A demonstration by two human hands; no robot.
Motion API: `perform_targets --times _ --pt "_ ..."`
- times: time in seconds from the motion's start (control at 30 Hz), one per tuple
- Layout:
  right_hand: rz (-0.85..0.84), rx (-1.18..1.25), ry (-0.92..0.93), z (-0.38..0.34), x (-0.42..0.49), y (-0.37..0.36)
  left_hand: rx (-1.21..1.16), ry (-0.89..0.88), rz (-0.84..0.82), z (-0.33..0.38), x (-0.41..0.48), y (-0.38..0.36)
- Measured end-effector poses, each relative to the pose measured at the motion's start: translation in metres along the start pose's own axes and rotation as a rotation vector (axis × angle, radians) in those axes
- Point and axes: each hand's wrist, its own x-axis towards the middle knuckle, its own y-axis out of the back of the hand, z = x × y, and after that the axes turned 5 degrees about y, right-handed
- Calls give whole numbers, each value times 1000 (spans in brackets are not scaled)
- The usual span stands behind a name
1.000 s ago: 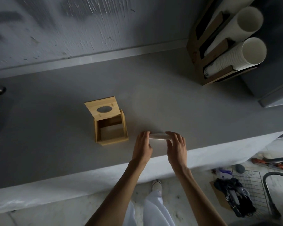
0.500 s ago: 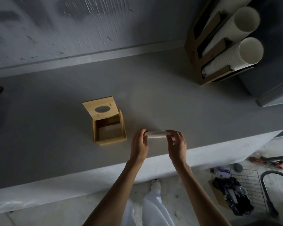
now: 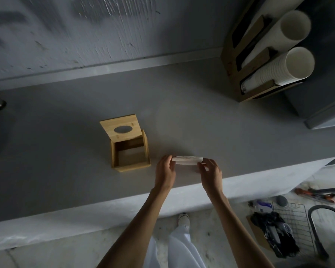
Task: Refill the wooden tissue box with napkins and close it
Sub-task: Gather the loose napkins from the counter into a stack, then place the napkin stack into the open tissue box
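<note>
The stack of napkins (image 3: 187, 160) is held edge-on above the grey countertop (image 3: 66, 180), near the front edge and just right of the wooden tissue box (image 3: 131, 155). Its long axis runs left to right, roughly parallel to the counter's front edge. The layered edges of the sheets face the camera; the stack is white and slightly bowed. Whether it touches the counter cannot be told.

The wooden tissue box stands upright on the countertop with its opening facing up. Its lid (image 3: 122, 129) is swung back and stands tilted at the far side of the box, with the oval dispensing hole visible in the panel. The interior of the box is in shadow; only bare inner walls and floor show.

The left hand (image 3: 164, 173) pinches the left end of the napkin stack, with its fingers closed on that end. The right hand (image 3: 211, 173) pinches the right end in the same manner. Both forearms reach in from the bottom of the view across the counter's edge.

At the far right of the counter, a wooden cup dispenser (image 3: 231, 55) leans against a dark cabinet and holds sleeves of white paper cups (image 3: 278, 68) lying on their sides, mouths toward the right. A wire basket (image 3: 296, 223) holding dark items sits on the floor at lower right.
</note>
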Motion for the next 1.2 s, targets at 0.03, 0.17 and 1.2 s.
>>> perform_targets --times 0.03,0.17,1.2 --pt "-2 8 -2 0 1 0 11 -1 -8 0 0 0" --pt "19 23 51 -12 3 10 -9 -49 11 6 -1 10" --pt "-264 -463 246 -194 -17 -115 284 296 80 -26 36 166"
